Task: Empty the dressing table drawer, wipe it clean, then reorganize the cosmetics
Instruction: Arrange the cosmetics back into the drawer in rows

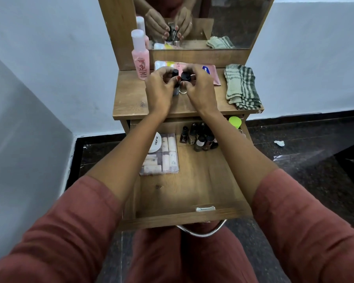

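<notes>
Two small black-capped bottles (186,77) stand side by side on your wooden worktop (131,99); your left hand (159,86) curls its fingers round one and your right hand (200,86) pinches the other. Below, the open wooden drawer (192,188) holds a cluster of dark nail-polish bottles (200,136) at its back and a clear plastic case of pale tubes (165,159) on its left.

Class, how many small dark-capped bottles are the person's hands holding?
2: one bottle in the left hand, a second bottle in the right hand; fingers may hide more.
</notes>
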Demonstrator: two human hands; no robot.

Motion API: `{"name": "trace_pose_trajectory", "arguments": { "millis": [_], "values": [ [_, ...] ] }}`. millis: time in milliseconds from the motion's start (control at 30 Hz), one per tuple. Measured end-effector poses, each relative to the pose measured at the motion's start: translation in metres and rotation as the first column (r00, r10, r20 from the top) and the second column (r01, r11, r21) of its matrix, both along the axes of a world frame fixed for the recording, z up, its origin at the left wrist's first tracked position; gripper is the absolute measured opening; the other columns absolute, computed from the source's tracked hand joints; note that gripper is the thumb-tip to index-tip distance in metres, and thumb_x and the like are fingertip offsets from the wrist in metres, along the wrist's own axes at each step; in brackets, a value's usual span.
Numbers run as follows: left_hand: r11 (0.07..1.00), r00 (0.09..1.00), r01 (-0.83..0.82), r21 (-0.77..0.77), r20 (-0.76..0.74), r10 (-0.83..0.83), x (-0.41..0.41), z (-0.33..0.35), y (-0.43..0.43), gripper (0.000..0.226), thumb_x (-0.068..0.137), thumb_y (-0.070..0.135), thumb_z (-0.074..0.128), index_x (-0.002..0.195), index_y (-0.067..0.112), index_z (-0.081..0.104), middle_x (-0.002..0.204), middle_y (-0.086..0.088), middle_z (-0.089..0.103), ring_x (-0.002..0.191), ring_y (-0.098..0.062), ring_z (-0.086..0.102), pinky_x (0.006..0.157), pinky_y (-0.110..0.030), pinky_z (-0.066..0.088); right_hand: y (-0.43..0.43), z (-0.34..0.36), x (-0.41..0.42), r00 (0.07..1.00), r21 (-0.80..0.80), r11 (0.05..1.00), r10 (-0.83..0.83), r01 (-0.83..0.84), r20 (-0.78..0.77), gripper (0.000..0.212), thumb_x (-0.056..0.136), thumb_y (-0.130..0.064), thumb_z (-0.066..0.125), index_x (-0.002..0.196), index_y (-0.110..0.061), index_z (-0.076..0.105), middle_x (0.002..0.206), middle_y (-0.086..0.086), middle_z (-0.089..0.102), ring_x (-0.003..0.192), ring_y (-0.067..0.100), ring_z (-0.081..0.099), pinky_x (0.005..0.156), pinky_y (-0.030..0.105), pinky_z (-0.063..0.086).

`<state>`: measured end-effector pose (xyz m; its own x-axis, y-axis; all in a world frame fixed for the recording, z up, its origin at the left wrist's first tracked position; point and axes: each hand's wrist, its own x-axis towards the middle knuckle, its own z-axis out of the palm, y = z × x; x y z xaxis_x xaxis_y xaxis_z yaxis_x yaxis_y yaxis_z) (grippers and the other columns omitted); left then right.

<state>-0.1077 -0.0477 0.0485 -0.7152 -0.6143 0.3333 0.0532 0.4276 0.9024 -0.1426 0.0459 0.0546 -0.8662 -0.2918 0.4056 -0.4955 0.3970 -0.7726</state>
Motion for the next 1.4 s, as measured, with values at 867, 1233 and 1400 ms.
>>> {"name": "trace_pose_trajectory", "arguments": {
  "millis": [867, 1233, 1400],
  "values": [
    [0.990, 0.969, 0.108, 0.091, 0.214, -0.125, 0.091, -0.062, 0.051, 0.013, 0.079, -0.001, 0.065, 0.092, 0.000, 0.067, 0.077, -0.003, 0.062, 0.058, 0.006, 0.055, 0.056, -0.007, 0.043, 0.071, -0.046, 0.069, 0.981, 0.406, 0.894, 0.158, -0.191, 0.113, 0.031, 0.075, 0.003, 0.067, 0.106, 0.003, 0.062, 0.106, 0.020, 0.059, 0.096, 0.027, 0.058, 0.073, 0.013, 0.035],
    [0.991, 0.948, 0.096, 0.095, 0.294, -0.120, 0.080, -0.086, 0.055, 0.016, 0.076, -0.005, 0.064, 0.091, 0.001, 0.067, 0.079, -0.007, 0.061, 0.074, -0.015, 0.055, 0.062, -0.009, 0.042, 0.071, -0.068, 0.067, 0.993, 0.626, 0.773, 0.115, -0.104, 0.023, 0.032, 0.079, -0.008, 0.062, 0.111, -0.012, 0.063, 0.116, 0.005, 0.063, 0.114, 0.027, 0.047, 0.090, 0.035, 0.030],
    [0.994, 0.942, 0.087, 0.069, 0.318, -0.104, 0.079, -0.088, 0.055, 0.016, 0.077, -0.005, 0.064, 0.092, 0.000, 0.067, 0.078, -0.007, 0.059, 0.074, -0.015, 0.053, 0.057, -0.005, 0.038, 0.069, -0.075, 0.067, 0.996, 0.644, 0.761, 0.094, -0.076, 0.006, 0.033, 0.081, -0.006, 0.058, 0.113, -0.014, 0.061, 0.118, 0.003, 0.062, 0.116, 0.025, 0.045, 0.092, 0.036, 0.027]
  ]
}}
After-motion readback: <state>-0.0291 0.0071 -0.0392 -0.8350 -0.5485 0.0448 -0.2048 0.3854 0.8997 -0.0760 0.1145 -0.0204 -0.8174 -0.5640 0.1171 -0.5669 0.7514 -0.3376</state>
